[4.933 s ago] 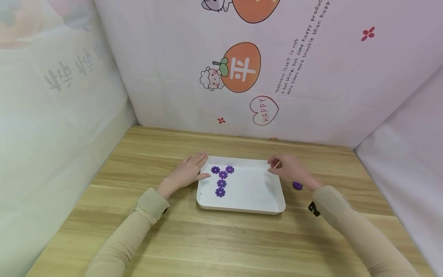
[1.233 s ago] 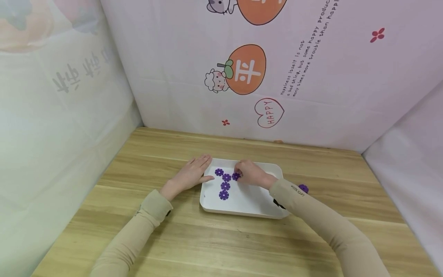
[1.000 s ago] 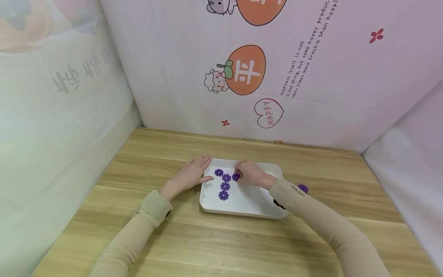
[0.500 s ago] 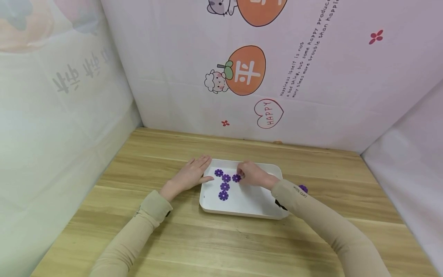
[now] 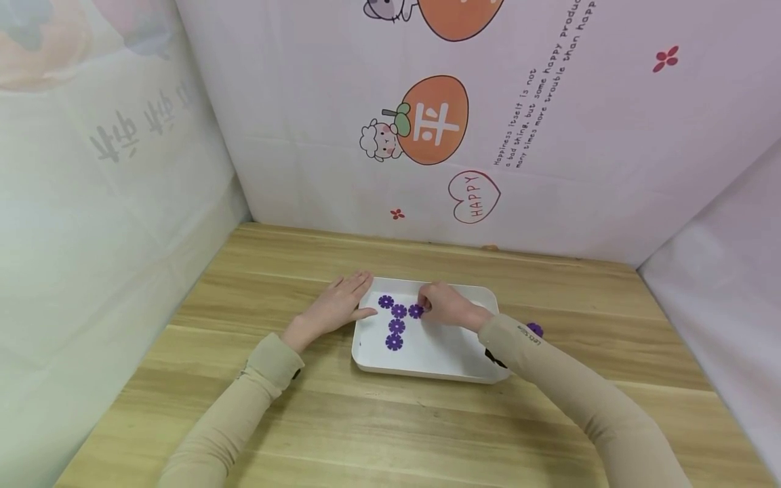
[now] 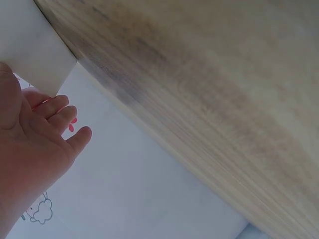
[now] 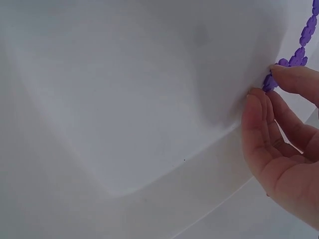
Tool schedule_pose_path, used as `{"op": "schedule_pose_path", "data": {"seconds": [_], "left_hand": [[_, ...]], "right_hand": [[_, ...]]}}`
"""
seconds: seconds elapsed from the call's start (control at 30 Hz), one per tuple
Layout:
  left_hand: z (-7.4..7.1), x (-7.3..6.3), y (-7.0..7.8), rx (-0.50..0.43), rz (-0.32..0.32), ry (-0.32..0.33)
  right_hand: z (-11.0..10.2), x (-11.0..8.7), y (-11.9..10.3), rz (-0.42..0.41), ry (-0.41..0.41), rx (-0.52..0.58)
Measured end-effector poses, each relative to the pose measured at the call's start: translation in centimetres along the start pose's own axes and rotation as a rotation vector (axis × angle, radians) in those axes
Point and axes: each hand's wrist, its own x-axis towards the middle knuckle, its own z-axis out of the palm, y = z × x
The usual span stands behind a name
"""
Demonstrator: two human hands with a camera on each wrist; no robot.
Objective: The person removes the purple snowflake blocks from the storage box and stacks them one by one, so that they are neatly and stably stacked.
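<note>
In the head view a shallow white tray [image 5: 448,362] lies on the table with several purple snowflake discs in it. A column of these discs [image 5: 396,327] runs down the left part, with one disc [image 5: 386,301] at its upper left. My right hand [image 5: 445,305] pinches the disc at the upper right [image 5: 415,311] between thumb and fingertips; the right wrist view shows this snowflake disc [image 7: 269,82] at the fingertips. My left hand [image 5: 334,306] rests on the tray's left rim, fingers straight and thumb over the inside. In the left wrist view the left hand [image 6: 42,129] touches the tray wall.
Another purple disc [image 5: 535,329] lies on the wooden table [image 5: 366,434] right of the tray, partly behind the right sleeve [image 5: 567,373]. Printed white cloth [image 5: 317,135] walls off the back and both sides.
My right hand has moved left from the tray's right rim to the upper-right disc, which now sits lower and farther right of the column. My left hand stays at the left rim.
</note>
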Motion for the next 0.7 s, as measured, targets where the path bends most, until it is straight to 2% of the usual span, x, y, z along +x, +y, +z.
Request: {"op": "schedule_pose_path", "data": {"seconds": [0.7], "left_hand": [[-0.18,0.01,-0.02,-0.008,-0.016,-0.033]], "right_hand": [[0.41,0.42,0.38,-0.084,0.036,-0.011]]}}
